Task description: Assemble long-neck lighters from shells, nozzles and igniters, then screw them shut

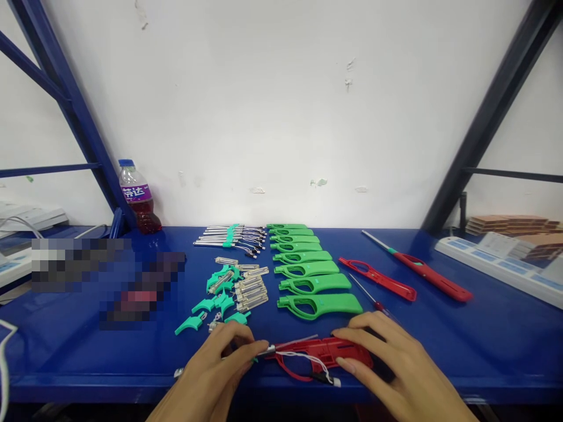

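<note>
A red lighter shell half (328,350) lies near the front edge of the table, its hollow inside facing up. My right hand (391,354) grips its wide end between thumb and fingers. At the narrow neck, my left hand (231,351) pinches the end of a metal lighter tube (266,350); most of the tube is hidden by my fingers. White wires (301,354) run from it across the shell to a small black connector (322,378). Beyond my left hand lie teal triggers (223,302) and clear fuel tanks (251,293).
Green lighter shells (321,305) lie in a column, with wired metal tubes (224,237) to their left. A screwdriver (378,306), another red shell half (387,282) and a red lighter (435,278) lie right. A bottle (138,199) and power strip (497,269) flank them.
</note>
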Demonstrator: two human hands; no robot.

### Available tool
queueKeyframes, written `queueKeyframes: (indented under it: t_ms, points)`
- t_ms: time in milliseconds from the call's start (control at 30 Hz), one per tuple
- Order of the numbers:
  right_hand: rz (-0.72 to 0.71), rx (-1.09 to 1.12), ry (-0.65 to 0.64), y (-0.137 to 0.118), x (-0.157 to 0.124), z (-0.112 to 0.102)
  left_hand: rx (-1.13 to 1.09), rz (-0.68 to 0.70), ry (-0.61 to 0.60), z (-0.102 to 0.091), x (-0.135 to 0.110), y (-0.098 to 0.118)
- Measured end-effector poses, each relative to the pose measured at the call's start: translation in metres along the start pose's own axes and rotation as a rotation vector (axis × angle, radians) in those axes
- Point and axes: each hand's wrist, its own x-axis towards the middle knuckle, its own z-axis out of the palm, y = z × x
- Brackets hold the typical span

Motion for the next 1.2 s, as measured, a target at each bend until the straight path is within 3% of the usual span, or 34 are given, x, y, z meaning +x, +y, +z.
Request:
queueKeyframes:
  t_ms: [200,867,1200]
  points:
    - [-0.012,-0.010,0.020,0.000,0.001,0.000,0.073,-0.004,0.085,0.005,0.000,0.006]
    - [-0.039,0.008,0.045,-0.001,0.002,0.000,0.131,0.071,0.172,0.008,0.001,0.004]
    - [-0.033,-0.003,0.039,-0.001,0.002,-0.001,0.206,0.119,0.105,0.001,0.004,0.018]
